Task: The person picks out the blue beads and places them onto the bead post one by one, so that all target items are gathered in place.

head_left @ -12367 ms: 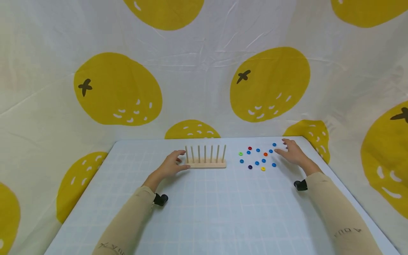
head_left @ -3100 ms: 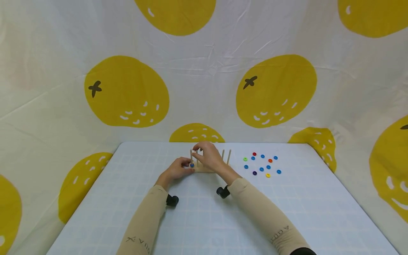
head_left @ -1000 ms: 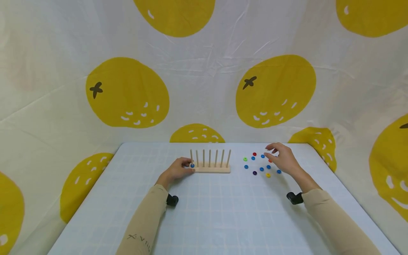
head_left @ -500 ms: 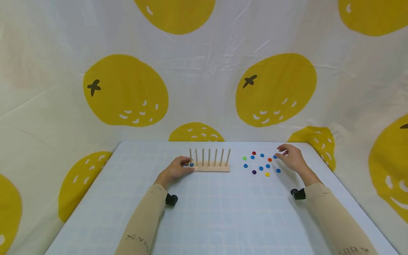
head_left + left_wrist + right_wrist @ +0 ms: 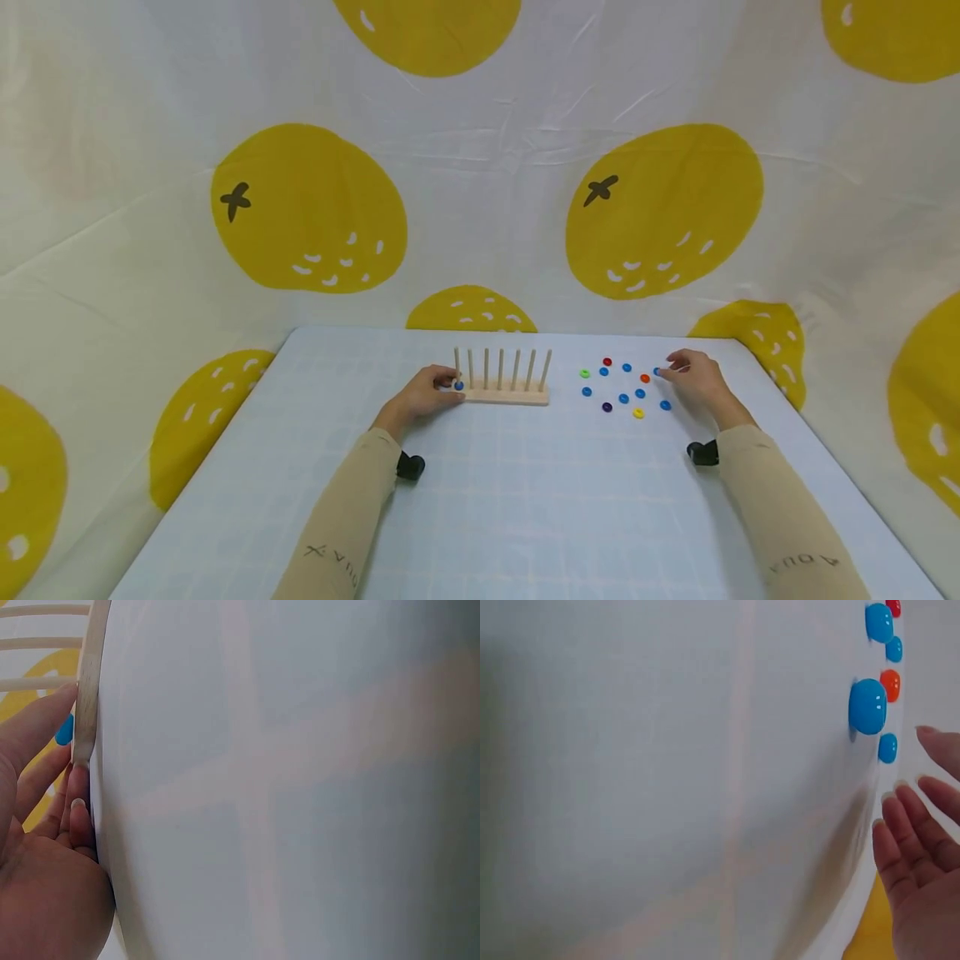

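My left hand [image 5: 422, 392] grips the left end of a wooden peg rack [image 5: 510, 397], thumb at the front and other fingers behind. A blue bead [image 5: 459, 386] sits low on the leftmost peg; the other pegs are bare. In the left wrist view, the thumb lies close to that blue bead [image 5: 65, 730]. My right hand [image 5: 699, 381] is beside the rightmost back blue bead [image 5: 657, 372]. The right wrist view shows its thumb and fingers spread apart, with a small gap to the nearest blue bead [image 5: 887, 748].
Several loose beads lie right of the rack, mostly blue, with a red [image 5: 607, 362], a green [image 5: 585, 373], an orange [image 5: 645, 378], a dark purple [image 5: 607, 407] and a yellow one [image 5: 638, 413]. A patterned curtain [image 5: 487, 208] hangs behind the table.
Since the oldest frame, a blue bead has gone onto the leftmost peg. My right hand has moved from the rack to the beads, then lower and rightward; the left hand stays on the rack.
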Available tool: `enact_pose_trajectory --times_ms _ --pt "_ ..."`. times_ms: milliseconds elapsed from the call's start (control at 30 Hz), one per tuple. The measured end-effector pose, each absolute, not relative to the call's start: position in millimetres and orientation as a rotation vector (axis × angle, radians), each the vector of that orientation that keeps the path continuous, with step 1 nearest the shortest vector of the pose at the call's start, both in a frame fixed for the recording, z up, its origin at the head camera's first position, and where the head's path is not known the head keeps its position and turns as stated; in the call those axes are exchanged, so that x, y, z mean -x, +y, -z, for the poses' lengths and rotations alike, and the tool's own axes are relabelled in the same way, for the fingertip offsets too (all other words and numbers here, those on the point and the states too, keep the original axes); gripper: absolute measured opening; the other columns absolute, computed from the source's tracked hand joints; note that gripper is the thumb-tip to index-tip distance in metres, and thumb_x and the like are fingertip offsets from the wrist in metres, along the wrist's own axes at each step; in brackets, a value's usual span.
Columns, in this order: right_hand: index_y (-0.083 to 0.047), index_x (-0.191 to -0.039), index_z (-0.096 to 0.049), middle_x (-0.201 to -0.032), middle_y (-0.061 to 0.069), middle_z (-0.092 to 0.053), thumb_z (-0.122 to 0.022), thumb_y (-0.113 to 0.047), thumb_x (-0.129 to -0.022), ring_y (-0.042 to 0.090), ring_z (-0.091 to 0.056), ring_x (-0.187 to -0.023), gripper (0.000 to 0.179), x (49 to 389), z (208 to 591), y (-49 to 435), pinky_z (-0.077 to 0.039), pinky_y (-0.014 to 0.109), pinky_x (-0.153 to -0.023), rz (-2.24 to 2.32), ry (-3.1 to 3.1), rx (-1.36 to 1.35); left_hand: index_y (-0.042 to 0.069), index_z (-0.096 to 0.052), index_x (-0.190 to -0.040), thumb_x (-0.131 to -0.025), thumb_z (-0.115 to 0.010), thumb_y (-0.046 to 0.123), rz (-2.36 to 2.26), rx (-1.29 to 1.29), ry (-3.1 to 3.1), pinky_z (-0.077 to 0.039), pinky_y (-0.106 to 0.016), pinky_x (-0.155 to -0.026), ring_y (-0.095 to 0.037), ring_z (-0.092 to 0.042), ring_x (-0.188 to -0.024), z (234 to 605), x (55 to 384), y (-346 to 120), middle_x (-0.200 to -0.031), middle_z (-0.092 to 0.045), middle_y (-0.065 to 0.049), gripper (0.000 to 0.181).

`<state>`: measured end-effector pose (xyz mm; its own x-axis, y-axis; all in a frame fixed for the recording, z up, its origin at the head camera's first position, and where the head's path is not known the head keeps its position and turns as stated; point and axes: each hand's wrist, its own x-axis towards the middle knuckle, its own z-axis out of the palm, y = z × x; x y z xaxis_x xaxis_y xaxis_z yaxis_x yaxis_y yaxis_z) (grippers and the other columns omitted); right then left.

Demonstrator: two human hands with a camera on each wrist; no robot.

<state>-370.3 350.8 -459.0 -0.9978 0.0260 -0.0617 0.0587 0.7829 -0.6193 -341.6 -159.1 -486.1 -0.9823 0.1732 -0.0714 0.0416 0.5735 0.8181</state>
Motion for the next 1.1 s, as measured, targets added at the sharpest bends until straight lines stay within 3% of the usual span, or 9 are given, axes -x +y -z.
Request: enact_pose_trajectory --times_ms 1100 --pt "0.007 -0.123 -0.058 -0.118 0.027 -0.057 -0.062 -0.022 -0.103 0.041 -0.050 -0.105 0.035 383 469 342 -0.046 0.057 -0.100 0.966 2.864 -0.163 0.000 -0.063 -0.134 -0.090 -0.080 0.018 -1.414 -0.230 2.646 -0.046 -0.043 -0.098 -0.026 -0.055 -0.107 486 341 -158 -0.120 -0.062 -0.012 0.051"
